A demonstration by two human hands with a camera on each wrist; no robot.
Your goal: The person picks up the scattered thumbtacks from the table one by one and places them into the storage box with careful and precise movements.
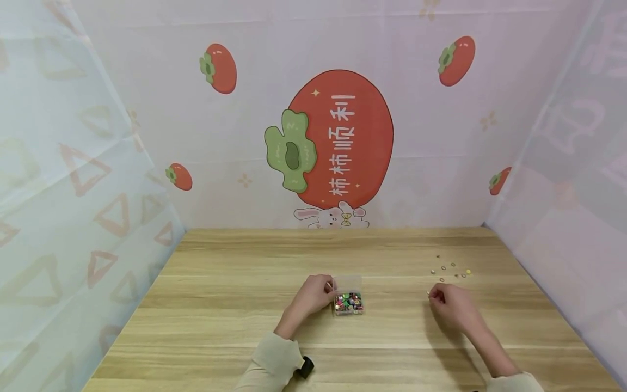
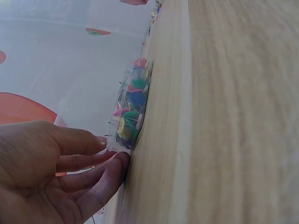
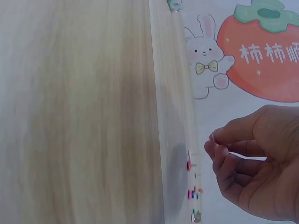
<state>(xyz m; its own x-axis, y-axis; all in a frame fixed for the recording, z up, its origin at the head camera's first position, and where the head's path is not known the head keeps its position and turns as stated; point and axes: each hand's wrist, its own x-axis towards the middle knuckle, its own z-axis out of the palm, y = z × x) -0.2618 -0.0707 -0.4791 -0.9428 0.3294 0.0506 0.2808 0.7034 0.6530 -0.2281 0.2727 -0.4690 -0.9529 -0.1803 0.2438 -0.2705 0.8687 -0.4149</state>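
A small clear plastic box (image 1: 348, 301) full of colourful pushpins sits on the wooden table (image 1: 235, 305), near its middle. My left hand (image 1: 329, 292) rests at the box's left side. In the left wrist view its nearly straight fingertips (image 2: 112, 154) touch the end of the box (image 2: 131, 105). My right hand (image 1: 433, 296) hovers to the right, just in front of several loose pushpins (image 1: 453, 268). Its fingers are curled, thumb and forefinger tips pressed together (image 3: 214, 139), and a tiny gold pin shows at them in the head view.
Printed fabric walls close the table in at the back and on both sides. A persimmon and rabbit picture (image 1: 338, 141) fills the back wall. Loose pushpins (image 3: 192, 191) lie near the right wall. A black wrist mount (image 1: 306, 367) sits on my left sleeve.
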